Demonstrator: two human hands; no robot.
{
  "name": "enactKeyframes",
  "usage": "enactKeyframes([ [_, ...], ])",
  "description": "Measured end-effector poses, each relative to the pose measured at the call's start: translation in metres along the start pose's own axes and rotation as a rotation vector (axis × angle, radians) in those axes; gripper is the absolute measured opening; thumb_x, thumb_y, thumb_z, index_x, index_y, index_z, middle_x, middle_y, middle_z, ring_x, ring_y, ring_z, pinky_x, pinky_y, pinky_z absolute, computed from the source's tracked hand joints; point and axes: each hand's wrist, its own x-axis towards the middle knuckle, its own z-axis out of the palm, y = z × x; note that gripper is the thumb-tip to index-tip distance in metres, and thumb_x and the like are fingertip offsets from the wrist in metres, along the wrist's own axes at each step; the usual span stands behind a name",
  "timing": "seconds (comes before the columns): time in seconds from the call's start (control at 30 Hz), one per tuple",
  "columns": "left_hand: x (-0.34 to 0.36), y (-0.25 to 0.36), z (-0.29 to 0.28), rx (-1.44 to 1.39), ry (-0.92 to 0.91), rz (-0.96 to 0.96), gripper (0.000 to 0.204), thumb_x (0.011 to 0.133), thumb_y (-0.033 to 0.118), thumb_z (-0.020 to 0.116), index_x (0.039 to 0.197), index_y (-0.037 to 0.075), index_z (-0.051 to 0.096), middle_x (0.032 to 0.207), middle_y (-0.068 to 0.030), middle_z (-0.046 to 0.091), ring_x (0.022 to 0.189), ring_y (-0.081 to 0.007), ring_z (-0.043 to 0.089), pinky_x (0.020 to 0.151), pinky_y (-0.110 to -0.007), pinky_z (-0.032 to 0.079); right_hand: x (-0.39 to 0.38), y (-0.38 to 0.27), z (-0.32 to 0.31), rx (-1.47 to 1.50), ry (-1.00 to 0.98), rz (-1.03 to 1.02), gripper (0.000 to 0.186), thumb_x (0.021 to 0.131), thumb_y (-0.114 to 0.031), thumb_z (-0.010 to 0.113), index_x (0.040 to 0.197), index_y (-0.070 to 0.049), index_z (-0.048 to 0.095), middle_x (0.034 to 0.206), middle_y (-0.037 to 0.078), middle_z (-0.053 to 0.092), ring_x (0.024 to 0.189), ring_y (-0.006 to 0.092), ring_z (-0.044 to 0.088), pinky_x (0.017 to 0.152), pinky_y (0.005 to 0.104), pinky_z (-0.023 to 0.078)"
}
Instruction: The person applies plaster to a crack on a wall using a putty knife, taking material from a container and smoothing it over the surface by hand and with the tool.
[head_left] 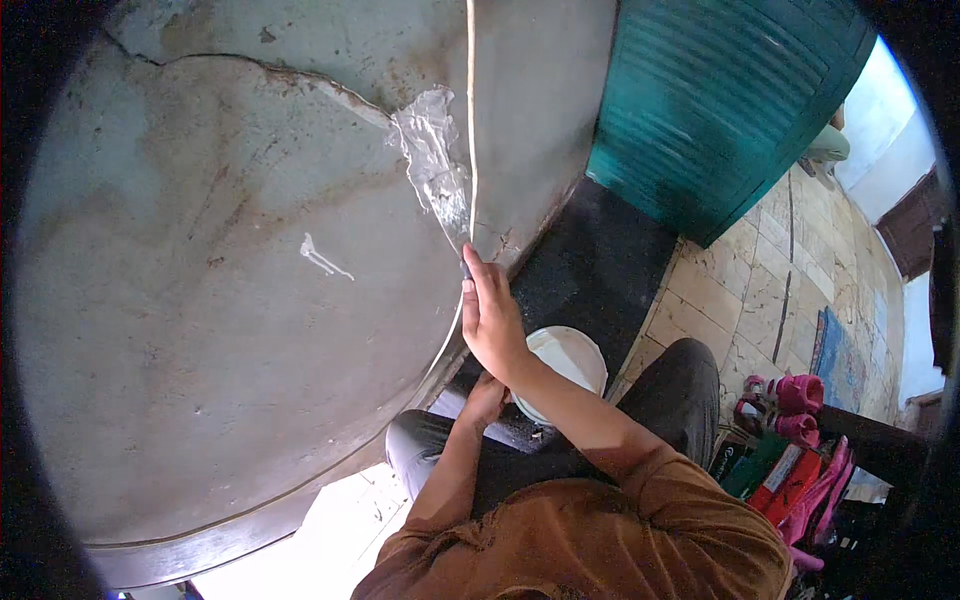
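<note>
My right hand [490,318] is closed round the handle of a putty knife [455,230], its index finger stretched along the tool. The blade lies against the grey wall at the lower end of a wet white putty patch [432,150]. A pale cable [472,110] runs down the wall just beside the patch. Below my right forearm, my left hand [486,400] is curled at the near left edge of a white bucket [567,360]. The forearm hides part of its fingers, and what they grip cannot be made out.
A crack [270,68] runs across the wall into the patch, and a small putty smear [325,258] sits lower left. A green door [720,100] stands ahead, with a dark floor slab [610,245] before it. Pink shoes [798,395] and boxes [785,485] are at right.
</note>
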Motion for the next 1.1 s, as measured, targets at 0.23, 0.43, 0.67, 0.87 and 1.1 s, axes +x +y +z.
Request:
enactKeyframes([
  [0.23, -0.002, 0.004, -0.004, 0.100, -0.058, 0.069, 0.034, 0.101, 0.029, 0.057, 0.126, 0.005, 0.056, 0.092, 0.0014, 0.063, 0.073, -0.0077, 0.054, 0.058, -0.024, 0.040, -0.037, 0.004, 0.009, 0.006, 0.003, 0.080, 0.052, 0.099, -0.005, 0.050, 0.150, -0.006, 0.037, 0.106, 0.021, 0.053, 0.087, 0.0338, 0.059, 0.081, 0.0421, 0.051],
  [0.43, -0.005, 0.006, 0.001, 0.058, -0.034, 0.042, 0.033, 0.102, 0.030, 0.056, 0.125, 0.006, 0.058, 0.098, 0.0007, 0.064, 0.080, -0.0081, 0.058, 0.064, -0.024, 0.045, -0.037, -0.011, 0.017, 0.062, -0.012, 0.093, 0.052, 0.100, -0.003, 0.049, 0.150, -0.005, 0.036, 0.102, 0.016, 0.052, 0.075, 0.0220, 0.060, 0.074, 0.0346, 0.053],
  [0.67, -0.011, 0.025, 0.015, -0.029, -0.037, 0.016, 0.033, 0.104, 0.032, 0.054, 0.124, 0.008, 0.059, 0.104, -0.0001, 0.066, 0.088, -0.0085, 0.062, 0.070, -0.024, 0.050, -0.052, -0.038, -0.070, 0.422, -0.240, 0.571, 0.047, 0.104, -0.015, 0.047, 0.149, -0.007, 0.038, 0.095, 0.005, 0.056, 0.074, 0.0096, 0.056, 0.061, 0.0255, 0.050],
  [0.87, -0.007, 0.020, -0.007, 0.066, 0.039, 0.047, 0.037, 0.103, 0.035, 0.057, 0.126, 0.007, 0.060, 0.102, 0.0010, 0.068, 0.085, -0.0066, 0.062, 0.070, -0.023, 0.050, -0.014, -0.029, -0.194, 0.302, -0.466, 1.011, 0.042, 0.103, -0.027, 0.055, 0.137, -0.005, 0.046, 0.077, 0.001, 0.056, 0.053, 0.0107, 0.049, 0.046, 0.0266, 0.043],
  [1.1, -0.003, 0.039, 0.028, -0.039, -0.005, 0.070, 0.035, 0.103, 0.036, 0.054, 0.121, 0.007, 0.062, 0.099, 0.0006, 0.067, 0.085, -0.0076, 0.061, 0.073, -0.025, 0.049, 0.010, 0.022, -0.272, -0.146, -0.936, 0.962, 0.031, 0.105, -0.032, 0.051, 0.113, -0.003, 0.060, 0.076, 0.004, 0.064, 0.059, 0.0091, 0.060, 0.048, 0.0255, 0.047],
])
